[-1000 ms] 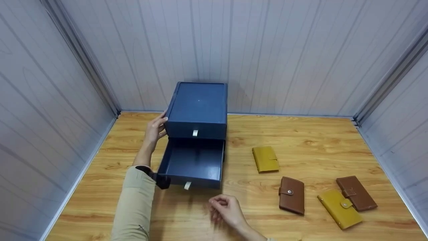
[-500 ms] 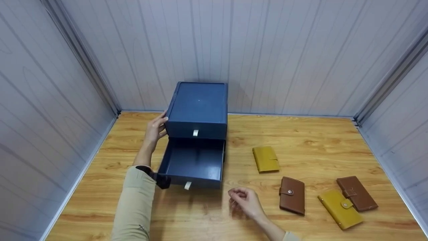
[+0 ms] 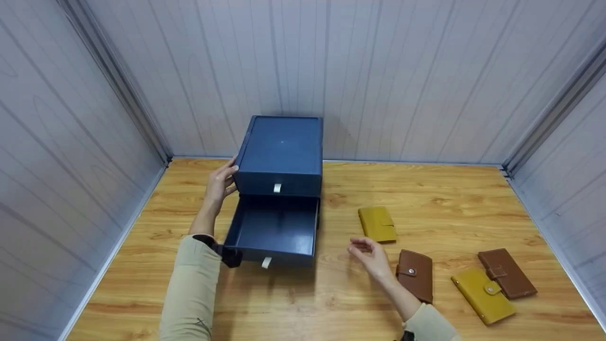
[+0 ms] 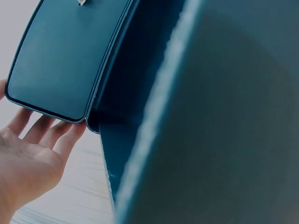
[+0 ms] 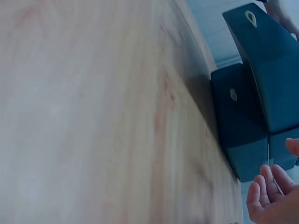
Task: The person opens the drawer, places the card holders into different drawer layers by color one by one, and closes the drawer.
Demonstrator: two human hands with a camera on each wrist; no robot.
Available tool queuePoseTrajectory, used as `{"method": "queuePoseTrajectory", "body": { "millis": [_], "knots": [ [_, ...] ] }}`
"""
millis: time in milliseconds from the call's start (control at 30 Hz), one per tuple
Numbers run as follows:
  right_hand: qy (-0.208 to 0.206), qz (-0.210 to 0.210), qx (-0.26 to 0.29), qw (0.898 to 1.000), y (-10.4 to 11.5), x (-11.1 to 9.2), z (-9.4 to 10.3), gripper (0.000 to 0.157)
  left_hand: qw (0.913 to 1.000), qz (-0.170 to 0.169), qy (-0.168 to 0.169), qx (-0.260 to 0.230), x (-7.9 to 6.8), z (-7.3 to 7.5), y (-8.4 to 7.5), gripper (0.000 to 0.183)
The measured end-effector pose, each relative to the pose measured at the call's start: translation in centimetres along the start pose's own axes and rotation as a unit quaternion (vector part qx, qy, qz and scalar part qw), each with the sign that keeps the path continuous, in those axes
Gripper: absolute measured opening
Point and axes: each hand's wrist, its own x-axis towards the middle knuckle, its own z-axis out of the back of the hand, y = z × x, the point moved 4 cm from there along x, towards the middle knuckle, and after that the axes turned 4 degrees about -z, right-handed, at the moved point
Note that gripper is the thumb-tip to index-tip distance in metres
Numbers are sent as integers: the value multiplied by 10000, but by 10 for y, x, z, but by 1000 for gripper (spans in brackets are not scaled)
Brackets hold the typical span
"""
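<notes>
Yellow wallet (image 3: 377, 223) lies just beyond the right hand (image 3: 371, 259).

The head view looks forward and down over the tabletop (image 3: 450, 199). The left wrist's sits very near what seems the open drawer (image 4: 229, 121), blurred at right; the right wrist's, tilted, shares with both the blue cabinet (image 3: 281, 147).

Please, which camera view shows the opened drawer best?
The head view: there the opened drawer shows its inside, rim and front with white pull tab. The left wrist view shows part, close and blurred; the right wrist view shows its outside, not its inside.
</notes>
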Motion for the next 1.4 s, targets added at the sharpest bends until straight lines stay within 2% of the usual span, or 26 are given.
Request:
{"method": "queuePoseTrajectory", "body": {
  "millis": [300, 467, 600, 800, 900, 1133, 1400],
  "knots": [
    [-580, -633, -354, 9957, -3, 30, 24, 48, 10000, -14, -12, -8, 0, 0, 0, 49],
    [-764, -968, -373, 9917, -5, 45, 38, 62, 10000, 24, -21, -41, 0, 0, 1, 49],
    [-855, -1140, -628, 9878, -8, 54, 46, 73, 9999, 55, -2, -123, -1, -1, 0, 49],
    [-981, -1283, -1248, 9789, -12, 64, 52, 85, 9999, 93, -34, -140, -2, -2, 0, 49],
    [-1054, -1337, -1364, 9759, -16, 68, 52, 90, 9998, 92, -52, -151, -2, -2, 0, 49],
    [-1304, -1457, -1571, 9680, -33, 78, 54, 112, 9999, 41, -47, -135, -2, -3, -1, 49],
    [-1309, -1891, -1556, 9607, -32, 73, 49, 102, 9999, 28, -37, -140, -2, -2, 1, 49]
  ]
}}
